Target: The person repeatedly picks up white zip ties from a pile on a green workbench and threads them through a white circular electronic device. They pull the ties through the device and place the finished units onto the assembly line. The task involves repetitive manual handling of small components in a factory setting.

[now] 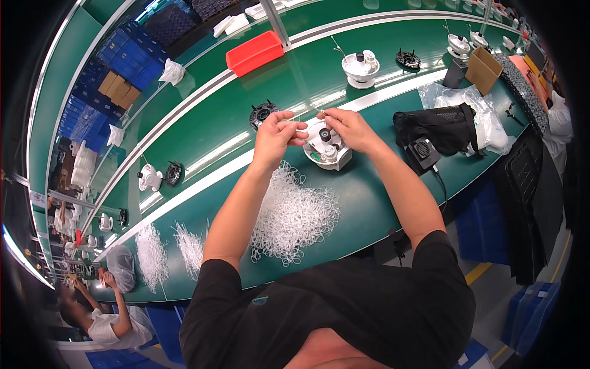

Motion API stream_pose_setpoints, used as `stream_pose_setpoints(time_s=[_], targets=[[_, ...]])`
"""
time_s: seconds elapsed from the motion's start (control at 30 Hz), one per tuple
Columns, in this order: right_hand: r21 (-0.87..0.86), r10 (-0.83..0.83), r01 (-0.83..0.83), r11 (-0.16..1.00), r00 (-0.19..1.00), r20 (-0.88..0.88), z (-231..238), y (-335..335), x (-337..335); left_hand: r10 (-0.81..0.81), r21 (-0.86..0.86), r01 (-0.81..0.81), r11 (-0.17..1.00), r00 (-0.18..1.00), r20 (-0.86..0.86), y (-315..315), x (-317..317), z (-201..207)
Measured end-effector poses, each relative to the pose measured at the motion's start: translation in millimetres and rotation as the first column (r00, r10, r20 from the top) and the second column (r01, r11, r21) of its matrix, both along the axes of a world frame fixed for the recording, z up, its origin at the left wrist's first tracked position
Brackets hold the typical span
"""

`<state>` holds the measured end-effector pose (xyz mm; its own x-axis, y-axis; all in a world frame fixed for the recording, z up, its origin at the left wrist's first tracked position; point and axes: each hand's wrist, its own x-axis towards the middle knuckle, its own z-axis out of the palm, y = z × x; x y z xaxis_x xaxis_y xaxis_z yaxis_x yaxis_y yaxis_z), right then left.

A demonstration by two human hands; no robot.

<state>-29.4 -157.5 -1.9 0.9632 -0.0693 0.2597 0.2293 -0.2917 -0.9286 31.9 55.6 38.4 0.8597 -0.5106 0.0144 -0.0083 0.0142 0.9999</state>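
Note:
A round white housing (316, 157) with a black knob-like part, a clear round part and a bit of green board stands on the green bench in front of me. Just above its far rim, the fingers of my right hand (350, 129) are pinched on a thin whitish wire (316, 109). My left hand (278, 136) is at the housing's left side, thumb and fingertips drawn together; what lies between them is too small to make out. Behind my left hand sits a black ring-shaped part (263, 114). Nearer to me spreads a tangled pile of thin white loops (294, 215).
Smaller white bundles (151, 258) lie to the left. A red bin (255, 53) and another white housing (361, 71) stand on the far side. At right are a black bag (433, 129), a black box-shaped device (423, 154) and plastic wrap. A co-worker (114, 323) sits at far left.

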Motion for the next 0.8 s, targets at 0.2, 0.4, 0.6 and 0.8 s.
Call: stream_pose_setpoints(time_s=[0.2, 0.4, 0.6, 0.8], targets=[[-0.003, 0.030, -0.030, 1.000, 0.999, -0.035, 5.6, 2.1, -1.3, 0.010, -0.233, -0.042, 0.972, 0.991, -0.137, -18.2, 9.1, -7.6], [0.037, 0.061, -0.061, 0.997, 0.998, -0.016, 7.5, 1.4, -3.4, 0.036, -0.258, -0.058, 0.964, 0.996, -0.086, -31.4, 15.5, -25.3], [-0.100, 0.085, -0.090, 0.991, 0.995, -0.057, 2.8, -8.7, -0.6, 0.001, -0.015, 0.000, 1.000, 0.998, 0.066, -40.9, 3.0, -24.3], [0.155, 0.049, -0.061, 0.986, 0.996, 0.077, -7.7, -5.7, -3.3, 0.028, 0.228, -0.124, 0.966, 0.924, 0.381, -44.4, 1.2, -25.7]])
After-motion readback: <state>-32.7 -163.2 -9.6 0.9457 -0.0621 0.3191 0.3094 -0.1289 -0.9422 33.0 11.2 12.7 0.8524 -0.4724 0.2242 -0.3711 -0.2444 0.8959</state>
